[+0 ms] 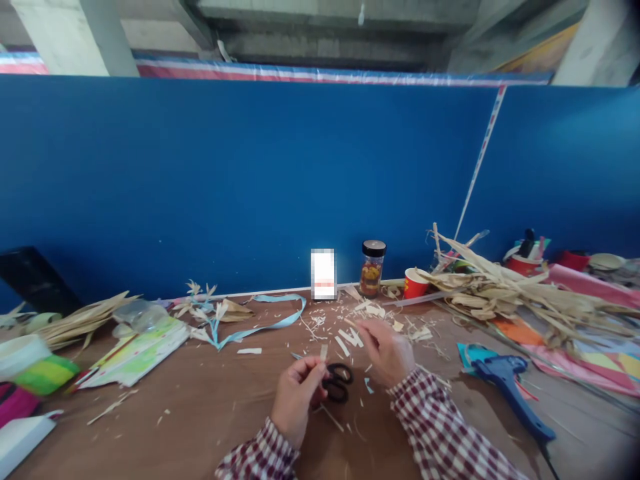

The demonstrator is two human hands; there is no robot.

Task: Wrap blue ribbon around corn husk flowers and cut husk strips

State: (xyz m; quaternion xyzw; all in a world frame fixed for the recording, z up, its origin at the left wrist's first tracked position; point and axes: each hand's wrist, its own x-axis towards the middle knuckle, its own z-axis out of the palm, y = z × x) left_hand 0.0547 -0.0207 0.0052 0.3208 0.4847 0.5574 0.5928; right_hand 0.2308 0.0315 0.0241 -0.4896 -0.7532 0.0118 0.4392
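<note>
My left hand (300,390) pinches a short pale strip of dried husk (324,352) upright between thumb and fingertips. A pair of scissors (340,383) with black handles lies on the table right beside it, its blades partly hidden behind that hand. My right hand (384,350) is closed, slightly blurred, over the scattered scraps; a thin tan sliver (351,323) sticks out at its fingertips. Cut white strips (350,339) lie just left of the right hand. A light-blue ribbon (280,325) curves across the table beyond the left hand, near husk flowers (213,310).
A dark-lidded jar (373,270) and a red paper cup (416,285) stand by the blue partition (250,180). Dried husks (515,293) pile up at right, behind a blue glue gun (515,387). Painted paper (140,353) and a tape roll (25,357) lie left.
</note>
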